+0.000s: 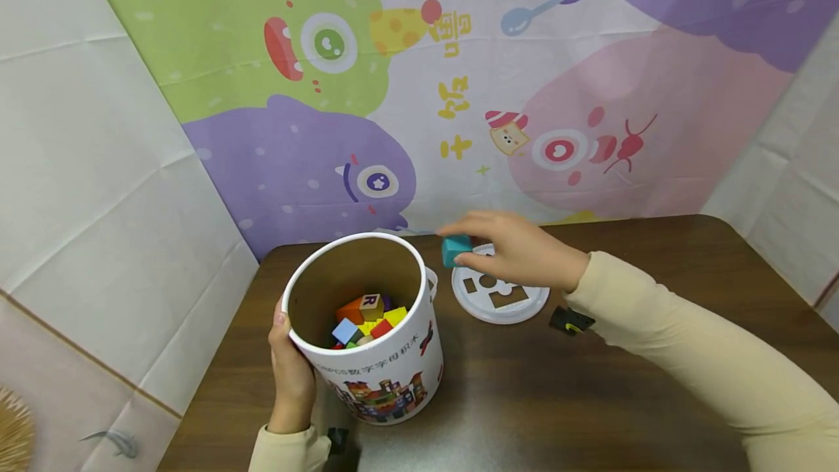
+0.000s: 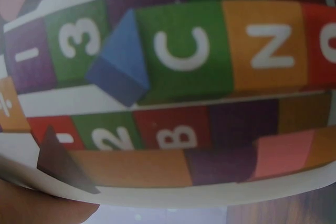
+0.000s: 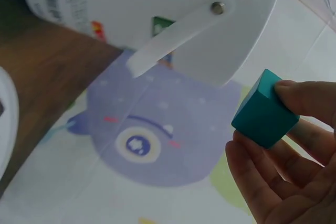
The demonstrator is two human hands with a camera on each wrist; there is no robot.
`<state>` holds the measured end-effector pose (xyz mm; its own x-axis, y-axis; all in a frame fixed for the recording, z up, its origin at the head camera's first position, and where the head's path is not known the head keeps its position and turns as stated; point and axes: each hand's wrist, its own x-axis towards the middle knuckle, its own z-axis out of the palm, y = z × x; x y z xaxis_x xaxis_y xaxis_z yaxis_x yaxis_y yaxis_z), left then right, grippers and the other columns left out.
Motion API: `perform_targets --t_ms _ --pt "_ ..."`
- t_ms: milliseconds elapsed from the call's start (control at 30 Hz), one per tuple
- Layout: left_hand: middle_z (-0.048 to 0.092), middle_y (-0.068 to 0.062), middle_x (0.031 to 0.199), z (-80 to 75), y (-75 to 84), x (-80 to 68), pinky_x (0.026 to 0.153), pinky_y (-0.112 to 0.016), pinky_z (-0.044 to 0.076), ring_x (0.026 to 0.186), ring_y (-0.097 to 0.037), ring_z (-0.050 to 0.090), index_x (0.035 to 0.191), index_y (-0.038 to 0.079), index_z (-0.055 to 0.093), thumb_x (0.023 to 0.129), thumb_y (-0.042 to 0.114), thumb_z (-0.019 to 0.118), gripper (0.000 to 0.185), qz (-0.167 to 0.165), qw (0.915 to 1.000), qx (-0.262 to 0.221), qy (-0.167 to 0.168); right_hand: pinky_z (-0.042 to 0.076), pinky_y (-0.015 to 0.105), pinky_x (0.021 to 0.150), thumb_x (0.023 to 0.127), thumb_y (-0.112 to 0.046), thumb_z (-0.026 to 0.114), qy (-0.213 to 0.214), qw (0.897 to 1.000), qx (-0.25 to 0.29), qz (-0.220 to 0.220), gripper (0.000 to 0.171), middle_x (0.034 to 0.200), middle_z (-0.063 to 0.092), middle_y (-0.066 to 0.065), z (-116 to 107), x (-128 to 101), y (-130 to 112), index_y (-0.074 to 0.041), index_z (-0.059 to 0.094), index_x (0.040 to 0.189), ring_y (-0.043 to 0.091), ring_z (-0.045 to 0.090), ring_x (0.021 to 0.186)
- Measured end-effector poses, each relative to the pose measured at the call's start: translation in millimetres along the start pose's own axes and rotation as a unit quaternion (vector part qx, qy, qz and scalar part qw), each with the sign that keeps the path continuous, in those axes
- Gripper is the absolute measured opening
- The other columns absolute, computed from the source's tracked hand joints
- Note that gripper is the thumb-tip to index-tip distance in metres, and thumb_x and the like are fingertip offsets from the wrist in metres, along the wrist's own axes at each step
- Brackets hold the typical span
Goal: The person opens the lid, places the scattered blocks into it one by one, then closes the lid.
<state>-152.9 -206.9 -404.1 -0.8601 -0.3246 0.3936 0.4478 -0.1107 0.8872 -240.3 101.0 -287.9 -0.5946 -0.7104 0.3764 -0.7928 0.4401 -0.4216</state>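
Note:
A white bucket printed with block pictures stands tilted on the table, its mouth facing up. Inside lie several coloured toy blocks, one lettered R. My left hand holds the bucket's left side, with the thumb at the rim; the left wrist view is filled by the printed wall, and only a bit of finger shows. Between thumb and fingers, my right hand pinches a teal block, raised to the right of the bucket's rim and above the table.
Behind the right hand lies a white round lid with shaped cutouts, flat on the brown table. The bucket's white handle hangs at its side. A cartoon-printed cloth covers the wall behind the table.

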Motion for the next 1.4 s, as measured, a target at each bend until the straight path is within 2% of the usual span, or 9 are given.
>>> perform_targets --t_ms 200,333,467,600,700,867,1000,1167,1400 --pt "0.051 -0.003 0.134 0.2 0.6 -0.9 0.104 -0.035 0.036 0.125 -0.02 0.045 0.145 0.012 0.041 0.102 0.04 0.021 0.055 -0.018 0.9998 0.008 0.006 0.05 0.03 0.078 0.091 -0.021 0.069 -0.014 1.0 0.02 -0.014 0.041 0.111 0.066 0.0 8.3 33.1 -16.1 -0.014 0.062 0.13 0.013 0.055 0.088" --pt "0.049 -0.002 0.135 0.1 0.8 -0.6 0.105 -0.036 0.034 0.126 -0.02 0.044 0.146 0.014 0.04 0.102 0.043 0.02 0.056 -0.029 0.9994 0.014 0.01 0.051 0.026 0.078 0.091 -0.02 0.07 -0.038 0.999 0.027 -0.027 0.04 0.111 0.067 0.002 21.2 54.5 -24.8 -0.012 0.063 0.13 0.013 0.057 0.086" --pt "0.049 -0.002 0.134 -0.1 0.8 -0.1 0.104 -0.036 0.034 0.126 -0.02 0.044 0.145 0.014 0.04 0.102 0.043 0.02 0.056 -0.03 0.9994 0.013 0.008 0.051 0.023 0.08 0.092 -0.021 0.068 -0.085 0.995 0.026 -0.034 0.039 0.112 0.066 0.002 38.7 70.8 -32.8 -0.013 0.063 0.13 0.013 0.059 0.087" --pt "0.05 -0.003 0.133 0.3 1.5 0.1 0.103 -0.035 0.035 0.124 -0.02 0.045 0.145 0.012 0.041 0.102 0.039 0.02 0.055 -0.021 0.9997 0.008 0.007 0.049 0.022 0.089 0.093 -0.024 0.066 -0.139 0.989 0.02 -0.037 0.04 0.124 0.065 0.002 57.4 84.0 -41.3 -0.013 0.061 0.132 0.012 0.059 0.098" --pt "0.05 -0.004 0.133 1.0 2.0 0.0 0.103 -0.035 0.036 0.124 -0.02 0.045 0.144 0.012 0.042 0.102 0.038 0.02 0.055 -0.02 0.9998 0.007 0.003 0.047 0.023 0.094 0.093 -0.027 0.066 -0.165 0.985 0.002 -0.041 0.041 0.127 0.064 0.0 68.6 92.6 -47.3 -0.013 0.061 0.132 0.011 0.058 0.103" --pt "0.049 -0.004 0.135 1.6 2.2 -0.3 0.104 -0.035 0.035 0.125 -0.02 0.044 0.144 0.012 0.04 0.101 0.041 0.02 0.056 -0.029 0.9996 0.009 0.001 0.044 0.023 0.102 0.093 -0.029 0.066 -0.197 0.979 -0.043 -0.035 0.042 0.131 0.063 -0.003 79.7 102.4 -53.9 -0.016 0.061 0.133 0.009 0.058 0.115" --pt "0.049 -0.004 0.136 1.7 2.9 -0.5 0.104 -0.035 0.035 0.126 -0.02 0.044 0.145 0.012 0.04 0.101 0.042 0.019 0.057 -0.031 0.9994 0.013 0.003 0.044 0.024 0.103 0.093 -0.03 0.066 -0.223 0.971 -0.073 -0.036 0.042 0.132 0.063 -0.003 84.9 106.2 -58.0 -0.017 0.061 0.133 0.01 0.059 0.116" --pt "0.05 -0.003 0.135 2.0 3.5 -0.3 0.105 -0.034 0.036 0.126 -0.019 0.045 0.144 0.012 0.042 0.102 0.042 0.02 0.056 -0.03 0.9994 0.014 0.011 0.045 0.026 0.103 0.092 -0.03 0.067 -0.234 0.967 -0.098 -0.036 0.042 0.129 0.064 -0.003 87.7 106.0 -60.6 -0.017 0.062 0.132 0.01 0.059 0.113" --pt "0.052 -0.002 0.132 1.8 2.9 0.0 0.102 -0.032 0.038 0.122 -0.018 0.048 0.143 0.011 0.043 0.102 0.039 0.02 0.055 -0.022 0.9997 0.009 0.007 0.048 0.024 0.089 0.092 -0.026 0.067 -0.22 0.97 -0.088 -0.047 0.031 0.106 0.069 -0.004 88.2 105.0 -58.6 -0.015 0.068 0.121 0.008 0.059 0.093"
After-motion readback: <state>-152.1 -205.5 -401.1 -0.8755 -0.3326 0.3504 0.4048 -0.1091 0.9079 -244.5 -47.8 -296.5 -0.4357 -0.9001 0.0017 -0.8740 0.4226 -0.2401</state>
